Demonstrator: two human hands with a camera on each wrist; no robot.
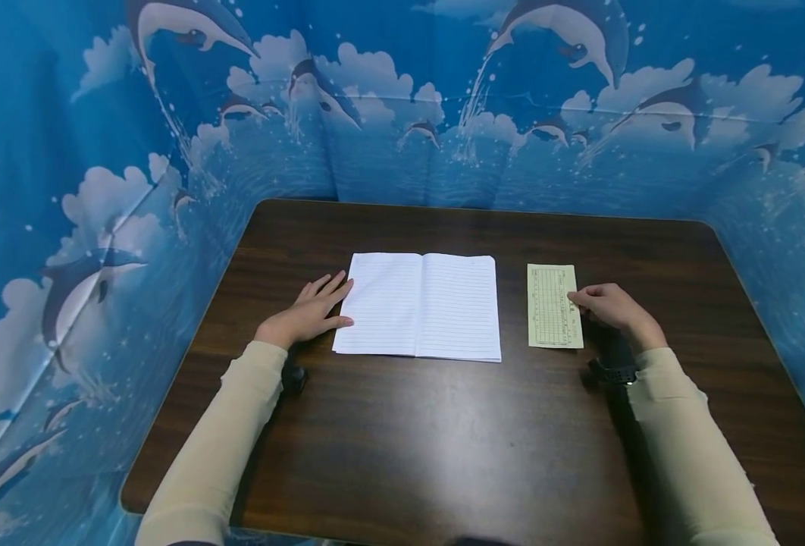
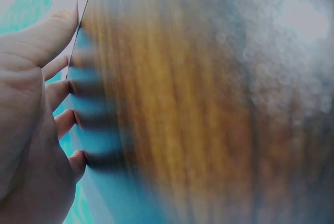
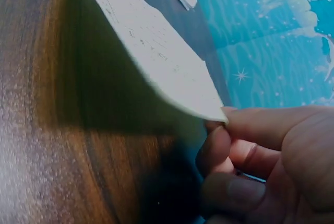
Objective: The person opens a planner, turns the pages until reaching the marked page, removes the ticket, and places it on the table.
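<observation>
An open lined notebook (image 1: 421, 307) lies on the dark wooden table, its visible pages ruled and without writing. My left hand (image 1: 312, 309) rests at the notebook's left edge, fingers spread, thumb and fingertips touching the page edge. To the right of the notebook is a yellow-green printed slip of paper (image 1: 554, 307) with a grid of lines. My right hand (image 1: 614, 307) pinches its right edge between thumb and curled forefinger. In the right wrist view the slip (image 3: 156, 46) is lifted off the table at that edge and bends, casting a shadow beneath.
The brown table (image 1: 409, 432) has rounded corners. A blue curtain (image 1: 389, 167) printed with dolphins and clouds hangs behind and beside it. Dark wrist straps sit under both sleeves, the right strap (image 1: 612, 371) close to the tabletop.
</observation>
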